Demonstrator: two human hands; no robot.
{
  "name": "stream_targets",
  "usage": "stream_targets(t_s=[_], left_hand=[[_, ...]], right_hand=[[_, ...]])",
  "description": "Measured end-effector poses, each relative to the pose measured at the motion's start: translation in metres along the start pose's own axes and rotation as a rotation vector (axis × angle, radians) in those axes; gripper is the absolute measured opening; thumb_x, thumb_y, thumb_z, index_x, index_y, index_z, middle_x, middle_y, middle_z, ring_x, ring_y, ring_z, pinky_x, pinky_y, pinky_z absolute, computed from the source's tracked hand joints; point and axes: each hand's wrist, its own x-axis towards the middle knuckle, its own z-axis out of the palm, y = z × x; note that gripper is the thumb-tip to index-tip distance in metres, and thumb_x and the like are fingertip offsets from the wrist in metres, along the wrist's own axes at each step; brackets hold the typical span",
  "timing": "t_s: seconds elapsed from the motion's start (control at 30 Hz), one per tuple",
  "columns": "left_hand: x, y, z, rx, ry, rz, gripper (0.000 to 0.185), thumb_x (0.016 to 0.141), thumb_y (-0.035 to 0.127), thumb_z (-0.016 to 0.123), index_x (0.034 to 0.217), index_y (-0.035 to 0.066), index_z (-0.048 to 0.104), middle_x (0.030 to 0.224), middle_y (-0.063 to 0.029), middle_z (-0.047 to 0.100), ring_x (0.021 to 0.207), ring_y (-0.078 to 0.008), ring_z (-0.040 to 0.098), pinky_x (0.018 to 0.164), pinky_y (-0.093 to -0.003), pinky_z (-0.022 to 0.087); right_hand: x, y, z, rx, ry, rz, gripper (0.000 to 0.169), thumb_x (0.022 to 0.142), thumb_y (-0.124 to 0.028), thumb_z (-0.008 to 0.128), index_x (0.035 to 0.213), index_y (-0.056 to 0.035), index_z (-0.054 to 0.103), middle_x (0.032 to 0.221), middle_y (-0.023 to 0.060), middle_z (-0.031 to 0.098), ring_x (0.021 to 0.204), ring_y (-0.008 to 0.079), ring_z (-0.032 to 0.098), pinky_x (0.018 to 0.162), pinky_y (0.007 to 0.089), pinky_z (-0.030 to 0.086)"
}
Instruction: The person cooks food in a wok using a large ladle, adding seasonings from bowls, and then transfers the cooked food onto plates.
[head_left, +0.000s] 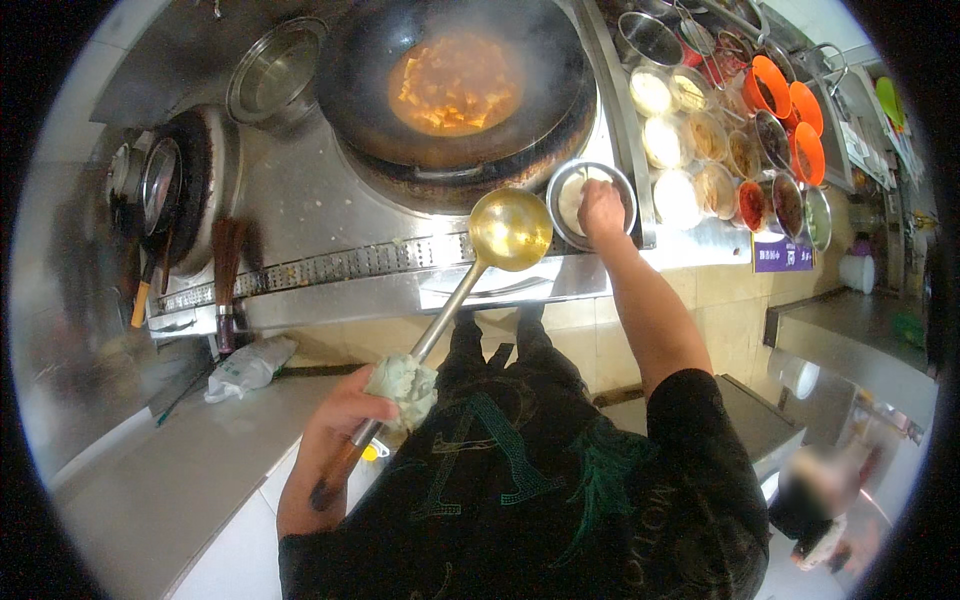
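My left hand (352, 401) grips a long-handled metal ladle (510, 229) together with a crumpled pale green cloth (403, 390). The ladle's bowl, shiny and yellowish inside, hangs over the front edge of the steel stove. My right hand (602, 208) reaches into a round steel bowl (631, 196) holding something whitish; whether its fingers pinch anything is hidden. Behind the ladle, a large black wok (360, 112) holds steaming orange-red food (457, 82) in pieces with liquid.
Seasoning containers and orange bowls (808, 154) crowd the right side. A steel basin (276, 71) stands left of the wok. A brush (226, 262) and a second wok (202, 187) are farther left, near a plastic bag (251, 367). Another person (814, 495) is at lower right.
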Motion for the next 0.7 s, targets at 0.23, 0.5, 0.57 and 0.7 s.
stream_targets(t_s=[0.23,0.5,0.57,0.7], left_hand=[[0.011,-0.013,-0.028,0.056,-0.094,0.004,0.065,0.061,0.006,0.071,0.121,-0.008,0.051,0.103,-0.0138,0.063,0.093,-0.0237,0.063,0.085,-0.0326,0.049],[0.015,-0.017,-0.017,0.039,-0.044,0.032,0.067,0.059,0.006,0.073,0.121,-0.007,0.052,0.103,-0.0132,0.064,0.089,-0.0236,0.064,0.08,-0.0322,0.05],[0.015,-0.014,-0.011,0.031,-0.016,0.011,0.07,0.059,0.008,0.074,0.123,-0.007,0.051,0.104,-0.0136,0.064,0.09,-0.0236,0.063,0.082,-0.0324,0.05],[0.029,-0.023,-0.018,0.022,-0.089,0.035,0.071,0.06,0.009,0.072,0.125,-0.006,0.049,0.106,-0.0143,0.063,0.092,-0.0239,0.063,0.084,-0.0333,0.049]], right_hand=[[-0.014,-0.006,-0.012,0.055,0.135,-0.055,0.015,0.082,-0.012,0.058,0.095,-0.005,0.062,0.095,0.0191,0.065,0.092,0.0352,0.063,0.079,0.0445,0.052],[-0.014,0.006,-0.04,0.093,0.118,-0.217,0.025,0.083,-0.027,0.059,0.097,-0.0074,0.064,0.093,0.0171,0.066,0.089,0.0344,0.063,0.076,0.042,0.051],[-0.02,0.005,-0.049,0.024,0.067,-0.173,0.028,0.082,-0.031,0.06,0.099,-0.0081,0.065,0.094,0.0165,0.066,0.091,0.0334,0.062,0.077,0.0417,0.051],[-0.03,0.008,-0.049,0.04,0.081,-0.096,0.028,0.084,-0.022,0.057,0.109,-0.011,0.064,0.098,0.0147,0.065,0.096,0.0313,0.06,0.085,0.0405,0.049]])
